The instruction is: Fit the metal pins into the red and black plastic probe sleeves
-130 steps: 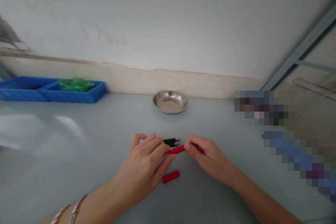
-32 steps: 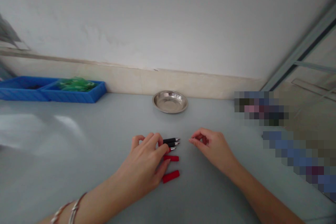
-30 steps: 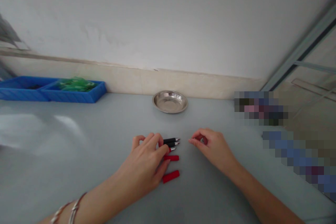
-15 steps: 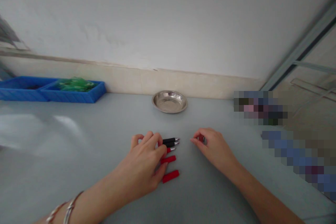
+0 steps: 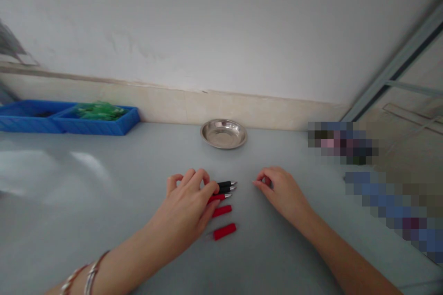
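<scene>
**A:** Where are the hands?

**B:** Both are low over the grey desk (image 5: 104, 239). The left hand (image 5: 187, 209) lies at about 6 o'clock in the view, fingers curled down over the butt ends of a small row of pens. Its fingertips press on the red pen (image 5: 218, 197); I cannot tell whether it is pinched or only touched.

**A:** And the other pens?

**B:** Two black pens (image 5: 227, 186) lie side by side just beyond the red one, at its 12 o'clock, silver tips pointing toward 3 o'clock. Their rear ends are hidden under the left hand's fingers.

**A:** Anything loose near them?

**B:** Two red caps. One red cap (image 5: 221, 211) lies just below the red pen, close to the left hand's fingertips; the other red cap (image 5: 224, 231) lies a little nearer the person, at 6 o'clock from the first, apart from it.

**A:** The right hand?

**B:** The right hand (image 5: 282, 191) rests at 3 o'clock from the pens, apart from them. Its fingers are curled in, thumb and forefinger pressed together around something small and red; what it is I cannot tell.

**A:** What else is on the desk?

**B:** A steel dish (image 5: 223, 133) sits at 12 o'clock by the wall, well apart from the pens. At 10 o'clock, blue trays (image 5: 69, 122) stand against the wall, one holding green pieces (image 5: 98, 110).
</scene>
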The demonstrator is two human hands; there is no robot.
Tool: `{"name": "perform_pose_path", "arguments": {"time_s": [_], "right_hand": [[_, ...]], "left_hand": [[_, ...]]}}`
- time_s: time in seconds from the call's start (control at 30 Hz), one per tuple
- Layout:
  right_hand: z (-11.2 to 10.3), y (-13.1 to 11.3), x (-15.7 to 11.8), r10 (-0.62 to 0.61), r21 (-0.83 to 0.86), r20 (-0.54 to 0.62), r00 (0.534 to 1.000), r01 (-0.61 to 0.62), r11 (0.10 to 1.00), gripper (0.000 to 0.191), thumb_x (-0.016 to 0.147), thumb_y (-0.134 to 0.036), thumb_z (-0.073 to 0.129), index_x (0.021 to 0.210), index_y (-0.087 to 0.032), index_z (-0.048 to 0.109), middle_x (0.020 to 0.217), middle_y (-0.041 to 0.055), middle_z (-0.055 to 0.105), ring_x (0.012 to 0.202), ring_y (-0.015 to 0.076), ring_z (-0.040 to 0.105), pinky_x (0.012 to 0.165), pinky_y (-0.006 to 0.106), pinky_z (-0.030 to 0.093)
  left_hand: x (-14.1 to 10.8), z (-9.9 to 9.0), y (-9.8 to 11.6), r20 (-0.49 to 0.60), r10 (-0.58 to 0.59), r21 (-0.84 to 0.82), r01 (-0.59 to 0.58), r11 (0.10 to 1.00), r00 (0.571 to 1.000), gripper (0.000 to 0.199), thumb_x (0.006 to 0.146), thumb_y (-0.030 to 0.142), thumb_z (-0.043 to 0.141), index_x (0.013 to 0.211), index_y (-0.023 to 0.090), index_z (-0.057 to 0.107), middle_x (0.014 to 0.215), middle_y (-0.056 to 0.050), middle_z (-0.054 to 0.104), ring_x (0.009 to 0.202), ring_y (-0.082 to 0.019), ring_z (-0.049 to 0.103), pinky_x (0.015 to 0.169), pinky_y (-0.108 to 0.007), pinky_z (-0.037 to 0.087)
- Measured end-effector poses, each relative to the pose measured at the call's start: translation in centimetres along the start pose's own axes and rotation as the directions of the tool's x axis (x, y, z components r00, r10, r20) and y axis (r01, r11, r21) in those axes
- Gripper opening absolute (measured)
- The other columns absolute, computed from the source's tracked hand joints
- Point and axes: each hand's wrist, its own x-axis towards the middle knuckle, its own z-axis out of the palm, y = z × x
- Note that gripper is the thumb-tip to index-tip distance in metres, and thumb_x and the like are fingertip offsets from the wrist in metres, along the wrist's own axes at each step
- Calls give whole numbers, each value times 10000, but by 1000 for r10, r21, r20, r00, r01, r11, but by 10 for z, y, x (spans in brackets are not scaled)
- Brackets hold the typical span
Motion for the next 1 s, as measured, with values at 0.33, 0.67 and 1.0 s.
{"name": "perform_pose_path", "arguments": {"time_s": [0.33,0.67,1.0], "right_hand": [[1,4,1,42,-26,30,999,-41,999,123,807,-250,530,772,-164,610,776,54,581,765,172,527,701,282,392],[3,7,1,36,-12,-1,999,-36,999,120,803,-246,522,771,-167,607,750,45,568,712,158,523,661,271,386],[2,3,-2,53,-33,-20,998,-53,998,139,814,-280,518,815,-175,608,804,47,532,686,144,535,646,265,398]], "left_hand": [[1,-1,-1,30,-23,39,22,999,999,199,853,173,415,913,216,600,969,-81,519,865,-230,474,746,-407,282],[0,0,-1,34,-11,36,10,999,999,161,828,172,466,883,221,609,959,-65,534,858,-213,483,749,-386,285],[1,0,-1,45,-20,12,20,1000,999,152,819,174,484,889,207,615,954,-69,549,873,-227,497,764,-404,299]]}}
